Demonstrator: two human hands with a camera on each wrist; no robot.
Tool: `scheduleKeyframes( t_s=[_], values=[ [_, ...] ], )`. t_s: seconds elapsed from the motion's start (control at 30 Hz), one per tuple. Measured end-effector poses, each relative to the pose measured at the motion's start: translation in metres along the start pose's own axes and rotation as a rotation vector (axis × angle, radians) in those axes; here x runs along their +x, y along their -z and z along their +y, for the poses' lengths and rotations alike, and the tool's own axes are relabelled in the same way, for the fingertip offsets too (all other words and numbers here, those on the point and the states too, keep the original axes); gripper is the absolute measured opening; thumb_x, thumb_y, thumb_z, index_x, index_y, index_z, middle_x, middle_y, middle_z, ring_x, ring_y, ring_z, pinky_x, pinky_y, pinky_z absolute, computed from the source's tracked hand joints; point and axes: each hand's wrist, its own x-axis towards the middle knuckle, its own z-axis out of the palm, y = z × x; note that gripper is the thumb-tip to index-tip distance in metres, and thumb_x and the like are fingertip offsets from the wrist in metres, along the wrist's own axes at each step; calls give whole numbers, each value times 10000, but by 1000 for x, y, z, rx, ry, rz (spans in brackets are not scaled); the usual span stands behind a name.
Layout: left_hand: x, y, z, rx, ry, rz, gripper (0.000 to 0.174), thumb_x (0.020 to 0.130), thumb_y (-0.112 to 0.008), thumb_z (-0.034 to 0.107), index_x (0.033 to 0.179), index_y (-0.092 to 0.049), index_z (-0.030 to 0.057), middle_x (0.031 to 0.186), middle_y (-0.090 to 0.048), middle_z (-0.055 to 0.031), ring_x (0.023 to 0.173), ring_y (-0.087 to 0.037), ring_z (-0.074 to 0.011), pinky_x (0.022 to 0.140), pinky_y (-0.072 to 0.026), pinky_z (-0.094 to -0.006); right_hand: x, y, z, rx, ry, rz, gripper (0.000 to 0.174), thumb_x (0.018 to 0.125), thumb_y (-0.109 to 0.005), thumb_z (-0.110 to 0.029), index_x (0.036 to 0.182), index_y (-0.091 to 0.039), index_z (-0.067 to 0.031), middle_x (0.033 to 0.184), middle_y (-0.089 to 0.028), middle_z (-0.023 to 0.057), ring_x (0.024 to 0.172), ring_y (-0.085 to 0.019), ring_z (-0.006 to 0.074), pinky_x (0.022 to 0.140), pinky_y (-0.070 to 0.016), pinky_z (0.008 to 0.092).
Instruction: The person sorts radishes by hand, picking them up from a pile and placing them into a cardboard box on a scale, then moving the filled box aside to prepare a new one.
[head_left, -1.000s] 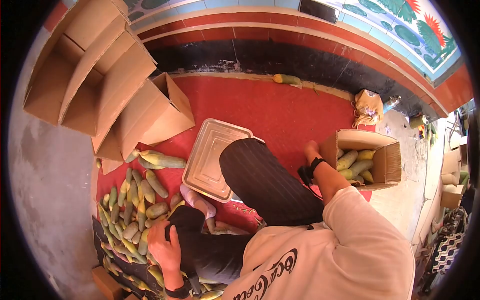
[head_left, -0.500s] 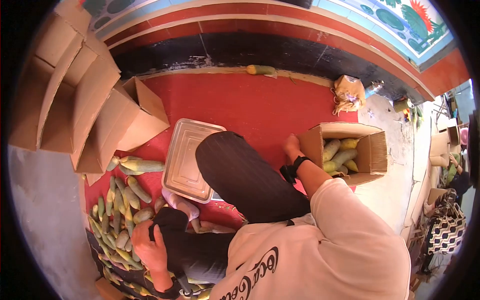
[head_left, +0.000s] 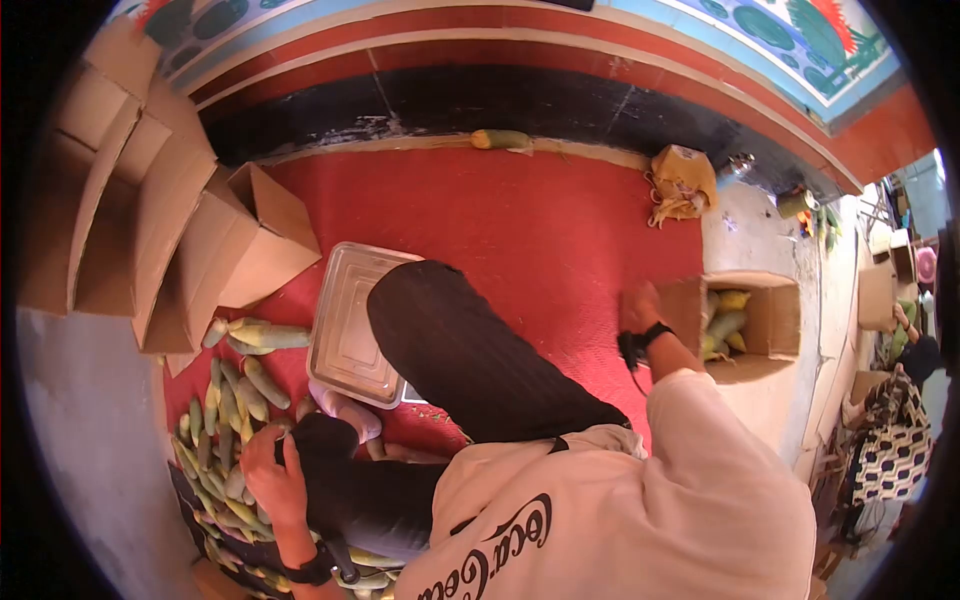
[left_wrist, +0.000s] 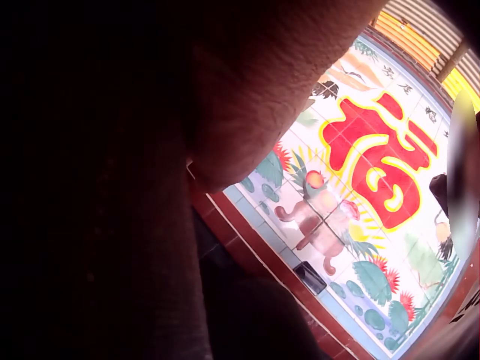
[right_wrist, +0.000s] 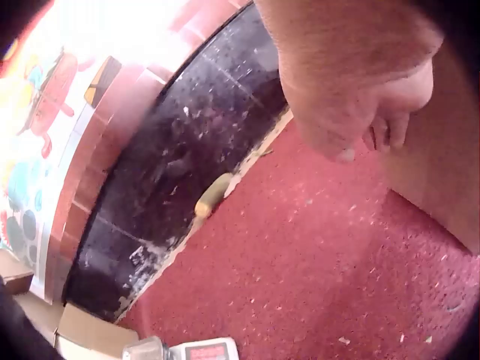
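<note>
On the right, a cardboard box (head_left: 757,374) holds several green and yellow gourd-like vegetables (head_left: 726,322). My right hand (head_left: 643,305) is at the left outer wall of this box. In the right wrist view the right hand (right_wrist: 360,82) has its fingers curled, with the knuckle side against the cardboard wall (right_wrist: 442,157). My left hand (head_left: 275,480) rests on the bent knee, holding nothing. Beside it a heap of long vegetables (head_left: 225,410) spreads on the floor. The left wrist view shows only dark, close skin of the left hand (left_wrist: 251,105).
A clear-lidded plastic tub (head_left: 325,340) stands on the red mat (head_left: 500,240) by the right leg. Open cardboard boxes (head_left: 170,200) stack at left. One vegetable (head_left: 498,139) lies along the wall. A tan bag (head_left: 684,182) sits beyond the filled box.
The filled box has slid right off the mat's edge onto the pale floor, my right hand moving with it. The view has shifted to the right. My left hand stays on the knee.
</note>
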Motion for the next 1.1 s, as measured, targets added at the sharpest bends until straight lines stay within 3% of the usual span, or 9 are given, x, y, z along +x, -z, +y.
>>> scheduleKeyframes(
  t_s=[0.07, 0.13, 0.3, 0.4, 0.53, 0.57, 0.73, 0.8, 1.1],
  values=[
    [-1, -1, -1, 16, -4, 19, 142, 793, -617, 108, 901, -611, 15, 919, -632, -141, 902, -577, -343, 821, -428, -423, -77, 107, -50, -38, 25, 113, 342, 815, -542, -269, 953, -654, 23, 983, -636, 261, 968, -609, 405, 790, -490, 488],
    [-1, -1, 1, 9, -3, 27, 138, 785, -625, 111, 889, -610, 22, 913, -632, -139, 902, -579, -341, 819, -427, -426, -65, 99, -51, -23, -27, 100, 348, 817, -540, -289, 932, -657, 17, 963, -639, 258, 949, -615, 398, 769, -492, 488],
    [-6, 0, 1, -4, -10, 123, 140, 747, -669, 164, 831, -634, 58, 845, -639, -116, 838, -591, -312, 784, -435, -416, -54, 94, 140, -7, -262, 27, 405, 828, -531, -389, 825, -675, -11, 865, -653, 239, 855, -649, 364, 661, -499, 489],
    [-5, 1, 5, 10, 3, 168, 144, 732, -678, 179, 797, -623, 63, 806, -630, -106, 811, -590, -300, 761, -437, -405, -17, 95, 144, -38, -451, -6, 457, 835, -525, -449, 761, -685, -28, 807, -661, 228, 799, -669, 343, 597, -504, 489],
    [-6, 1, 7, -28, 34, 170, 151, 728, -681, 189, 797, -622, 68, 799, -623, -103, 813, -589, -302, 758, -436, -405, 53, 73, 105, -506, 115, 94, 347, 828, -535, -369, 754, -709, -78, 820, -671, 196, 799, -664, 341, 674, -519, 478],
    [-8, 0, 6, -39, 35, 175, 152, 732, -680, 193, 797, -623, 69, 802, -623, -102, 813, -589, -302, 758, -436, -405, 74, 71, 87, -772, 348, -32, 309, 821, -537, -325, 755, -707, -75, 844, -668, 202, 804, -661, 338, 665, -519, 474],
    [-14, 3, 5, -43, 25, 228, 149, 752, -667, 209, 775, -623, 68, 793, -619, -100, 803, -591, -294, 755, -436, -401, 96, 92, -123, -260, 650, 95, 290, 781, -555, -267, 804, -666, 0, 840, -629, 256, 865, -624, 390, 759, -488, 474],
    [-18, 7, 4, -52, 41, 252, 149, 751, -668, 208, 764, -621, 66, 779, -616, -99, 789, -592, -290, 751, -437, -396, 6, 161, -251, 75, 533, 28, 311, 777, -584, -278, 886, -661, 2, 874, -633, 248, 882, -621, 385, 761, -483, 453],
    [-41, 15, -7, -103, 128, 269, 154, 709, -690, 163, 802, -636, 54, 821, -643, -98, 816, -603, -290, 778, -441, -392, -102, 239, -545, 457, 1313, 32, 231, 843, -572, -210, 909, -644, -1, 886, -644, 199, 884, -621, 347, 769, -479, 377]
  ],
)
